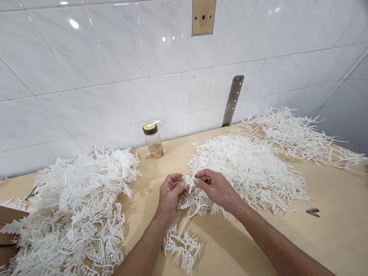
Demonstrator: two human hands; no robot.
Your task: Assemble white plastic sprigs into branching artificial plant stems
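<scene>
Between my two hands, at the middle of the table, is a small white branching plastic sprig (190,182). My left hand (170,193) pinches it from the left, thumb against fingers. My right hand (215,186) grips its right side between thumb and forefinger. Just below my hands lies a larger white branched spray (183,246) with a bare stem that runs up toward them. Behind and right of my right hand spreads a heap of loose white sprigs (248,168). How the held sprig is joined inside the fingers is hidden.
A tall white branch pile (83,198) covers the left side, beside a cardboard box (7,224). Stemmed branches (298,134) lie far right. A drink bottle (154,141) stands near the tiled wall, where a metal strip (232,100) leans. Small dark snips (312,212) lie right.
</scene>
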